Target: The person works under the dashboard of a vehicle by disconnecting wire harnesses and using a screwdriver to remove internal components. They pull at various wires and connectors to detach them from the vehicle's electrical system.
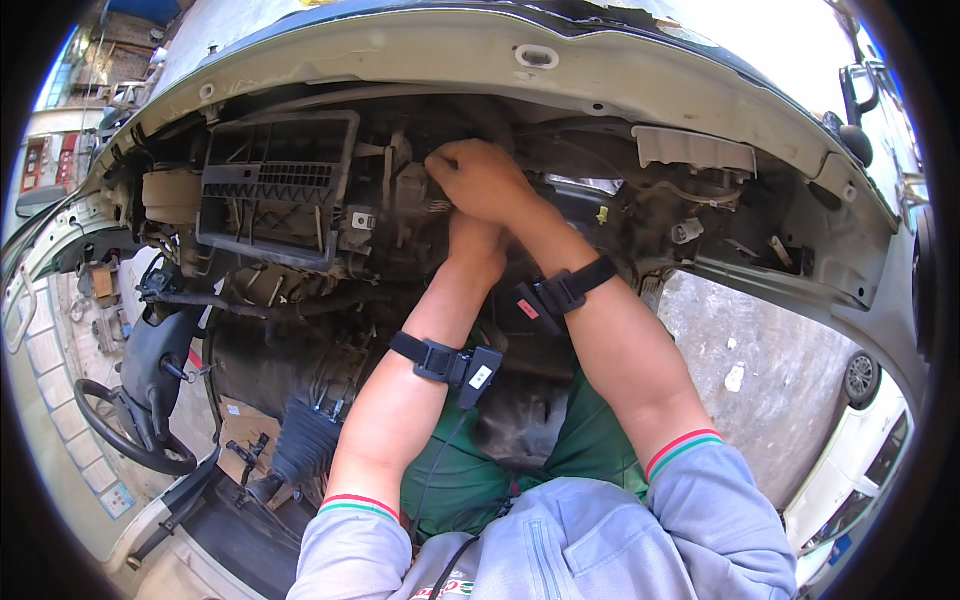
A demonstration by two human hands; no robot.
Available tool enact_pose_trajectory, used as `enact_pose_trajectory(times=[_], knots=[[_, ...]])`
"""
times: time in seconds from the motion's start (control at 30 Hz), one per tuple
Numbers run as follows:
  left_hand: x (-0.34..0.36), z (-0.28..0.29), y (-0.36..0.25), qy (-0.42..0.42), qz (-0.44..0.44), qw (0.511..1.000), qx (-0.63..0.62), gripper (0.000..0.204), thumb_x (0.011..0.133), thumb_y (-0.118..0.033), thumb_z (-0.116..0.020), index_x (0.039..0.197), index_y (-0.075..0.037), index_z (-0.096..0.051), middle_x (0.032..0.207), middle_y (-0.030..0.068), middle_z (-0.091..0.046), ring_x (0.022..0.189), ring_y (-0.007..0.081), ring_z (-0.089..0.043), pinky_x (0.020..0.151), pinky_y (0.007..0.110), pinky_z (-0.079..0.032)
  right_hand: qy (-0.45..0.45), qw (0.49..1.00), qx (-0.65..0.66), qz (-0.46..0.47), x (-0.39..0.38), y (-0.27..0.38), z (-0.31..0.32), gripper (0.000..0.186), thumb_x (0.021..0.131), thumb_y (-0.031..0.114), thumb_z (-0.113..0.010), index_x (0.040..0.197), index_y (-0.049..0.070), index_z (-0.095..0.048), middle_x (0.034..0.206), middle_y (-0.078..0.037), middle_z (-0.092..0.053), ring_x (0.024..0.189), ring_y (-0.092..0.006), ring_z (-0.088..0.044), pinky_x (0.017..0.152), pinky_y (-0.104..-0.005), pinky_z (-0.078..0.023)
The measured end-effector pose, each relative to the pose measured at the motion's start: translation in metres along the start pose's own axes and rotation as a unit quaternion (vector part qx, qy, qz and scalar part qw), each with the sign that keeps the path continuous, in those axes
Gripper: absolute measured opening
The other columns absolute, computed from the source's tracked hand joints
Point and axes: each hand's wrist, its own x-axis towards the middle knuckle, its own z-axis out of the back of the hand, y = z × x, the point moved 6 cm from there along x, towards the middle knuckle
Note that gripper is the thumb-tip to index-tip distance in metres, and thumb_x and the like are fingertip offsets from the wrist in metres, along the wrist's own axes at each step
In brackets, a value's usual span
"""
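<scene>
Both my arms reach into the exposed, stripped-out dashboard space of a vehicle, under its pale beam (430,55). My right hand (482,178) is curled closed, knuckles up, beside a dusty bracket (410,190). Whatever its fingers grip is hidden. Below it, my left hand (478,238) passes under the right wrist, and its fingers are out of sight behind the right hand. To the left of the hands sits a black open-framed housing (275,190) with a toothed grille.
A steering wheel (130,430) and a gear lever boot (305,440) lie at the left. Dark wiring (290,305) hangs below the housing. A pale plastic part (695,152) and a connector (687,232) are on the right. Beyond the right opening stands a white car (860,460).
</scene>
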Motion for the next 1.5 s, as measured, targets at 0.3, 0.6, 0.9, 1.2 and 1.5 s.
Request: enact_pose_trajectory(times=[0.3, 0.6, 0.9, 1.2, 1.5], knots=[[0.025, 0.021, 0.013, 0.032, -0.099, 0.958, 0.268, 0.019, 0.093, -0.01, -0.059, 0.112, -0.008, -0.056, 0.101, 0.0037, -0.063, 0.086, 0.0156, -0.06, 0.07, 0.032, -0.048, 0.006, 0.997, 0.05, -0.063, 0.014, -0.019, -0.005, 0.034, 0.083, 0.034, -0.065, 0.093, 0.002, -0.074, 0.095, -0.022, -0.069, 0.092, -0.0384, -0.066, 0.086, -0.0437, -0.051], [0.002, -0.009, 0.006, 0.112, -0.239, 0.67, 0.694, 0.022, 0.089, -0.012, -0.059, 0.108, -0.001, -0.06, 0.102, 0.0117, -0.066, 0.085, 0.0197, -0.063, 0.07, 0.034, -0.049, -0.001, 0.988, 0.107, -0.108, 0.013, -0.027, -0.008, 0.032, 0.08, 0.03, -0.068, 0.093, 0.001, -0.074, 0.096, -0.024, -0.069, 0.094, -0.0385, -0.066, 0.087, -0.0418, -0.051], [-0.035, -0.028, -0.016, 0.092, -0.02, 0.839, 0.536, 0.033, 0.088, -0.018, -0.061, 0.112, 0.004, -0.062, 0.115, 0.0178, -0.067, 0.105, 0.0263, -0.063, 0.089, 0.034, -0.047, 0.016, 0.988, 0.106, -0.109, 0.012, -0.018, -0.012, 0.03, 0.082, 0.028, -0.064, 0.089, 0.0, -0.073, 0.091, -0.024, -0.068, 0.091, -0.0404, -0.065, 0.084, -0.0445, -0.051], [-0.081, 0.0, -0.069, 0.041, -0.056, 0.682, 0.728, 0.032, 0.081, -0.024, -0.061, 0.097, 0.002, -0.067, 0.088, 0.0211, -0.069, 0.087, 0.028, -0.068, 0.079, 0.036, -0.051, 0.005, 0.98, 0.17, -0.099, 0.013, -0.029, -0.018, 0.028, 0.084, 0.024, -0.065, 0.092, -0.002, -0.072, 0.081, -0.016, -0.068, 0.074, -0.0267, -0.065, 0.072, -0.0364, -0.052], [-0.078, 0.038, -0.069, 0.027, -0.031, 0.841, 0.54, 0.023, 0.087, -0.021, -0.053, 0.079, -0.001, -0.059, 0.066, -0.0029, -0.05, 0.066, 0.0085, -0.042, 0.058, 0.029, -0.035, 0.038, 0.935, 0.322, -0.145, 0.009, -0.028, -0.026, 0.021, 0.089, 0.015, -0.063, 0.08, -0.004, -0.066, 0.068, -0.008, -0.06, 0.057, -0.0165, -0.055, 0.051, -0.0308, -0.043]])
